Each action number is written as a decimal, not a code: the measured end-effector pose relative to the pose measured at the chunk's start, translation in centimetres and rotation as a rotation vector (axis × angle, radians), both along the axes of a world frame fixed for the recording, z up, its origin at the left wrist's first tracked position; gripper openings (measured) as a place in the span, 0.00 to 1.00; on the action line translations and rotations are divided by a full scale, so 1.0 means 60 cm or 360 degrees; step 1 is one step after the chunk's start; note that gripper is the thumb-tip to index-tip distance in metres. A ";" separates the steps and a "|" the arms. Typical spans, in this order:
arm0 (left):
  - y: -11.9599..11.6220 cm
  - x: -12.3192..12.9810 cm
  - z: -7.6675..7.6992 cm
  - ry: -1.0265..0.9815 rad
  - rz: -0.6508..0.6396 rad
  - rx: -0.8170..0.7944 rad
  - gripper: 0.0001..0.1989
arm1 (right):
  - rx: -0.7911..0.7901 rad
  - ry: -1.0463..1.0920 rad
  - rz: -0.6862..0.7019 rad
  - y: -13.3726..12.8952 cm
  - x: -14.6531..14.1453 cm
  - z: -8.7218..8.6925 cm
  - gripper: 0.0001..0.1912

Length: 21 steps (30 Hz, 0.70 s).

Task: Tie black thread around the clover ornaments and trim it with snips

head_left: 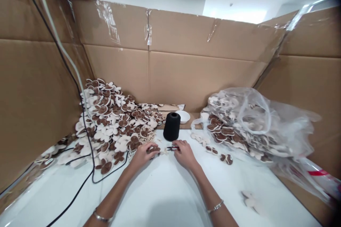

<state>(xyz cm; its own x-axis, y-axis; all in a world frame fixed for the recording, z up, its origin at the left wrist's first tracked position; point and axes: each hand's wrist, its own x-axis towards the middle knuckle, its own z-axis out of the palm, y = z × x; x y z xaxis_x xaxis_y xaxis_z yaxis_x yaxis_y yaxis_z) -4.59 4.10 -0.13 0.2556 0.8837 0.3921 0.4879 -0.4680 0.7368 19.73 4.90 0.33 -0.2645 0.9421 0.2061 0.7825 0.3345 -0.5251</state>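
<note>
My left hand (146, 153) is closed on a brown flower-shaped piece (153, 149) just in front of the big pile. Light strands (164, 151) show between my two hands. My right hand (183, 151) is closed round small dark snips (172, 148), whose tips point left toward the strands. Right behind my hands a black thread cone (172, 126) stands upright on the white table (165, 191). A white dish (183, 116) is partly hidden behind the cone.
A tall heap of brown and white flower pieces (117, 117) fills the back left, with black cables (93, 163) beside it. More pieces spill from a clear plastic bag (255, 113) at right. Blurred pale pieces (250, 200) are near right. Cardboard walls (186, 74) enclose the table.
</note>
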 end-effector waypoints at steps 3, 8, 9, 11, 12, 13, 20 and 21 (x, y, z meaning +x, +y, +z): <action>0.000 0.001 0.000 -0.0022 0.0012 -0.0006 0.09 | -0.0052 -0.0319 -0.0059 0.000 0.012 -0.002 0.27; 0.000 0.006 -0.002 -0.0063 0.0054 -0.0035 0.10 | -0.0198 -0.0643 -0.0173 -0.003 0.007 -0.002 0.25; 0.000 0.007 -0.003 -0.0066 0.0059 -0.0049 0.11 | -0.0235 -0.0683 -0.0191 -0.005 0.005 -0.001 0.25; 0.000 0.010 -0.004 -0.0071 0.0066 -0.0079 0.12 | -0.0312 -0.0737 -0.0221 -0.008 0.002 0.002 0.25; -0.001 0.011 -0.005 -0.0067 0.0068 -0.0094 0.12 | -0.0347 -0.0751 -0.0236 -0.010 0.002 0.004 0.25; -0.001 0.012 -0.006 -0.0062 0.0072 -0.0109 0.12 | -0.0378 -0.0756 -0.0251 -0.012 0.001 0.005 0.26; -0.006 0.018 -0.007 -0.0041 0.0071 -0.0189 0.14 | -0.0471 -0.0712 -0.0337 -0.016 0.000 0.005 0.26; -0.007 0.019 -0.007 -0.0042 0.0064 -0.0195 0.14 | -0.0473 -0.0706 -0.0343 -0.016 0.000 0.003 0.26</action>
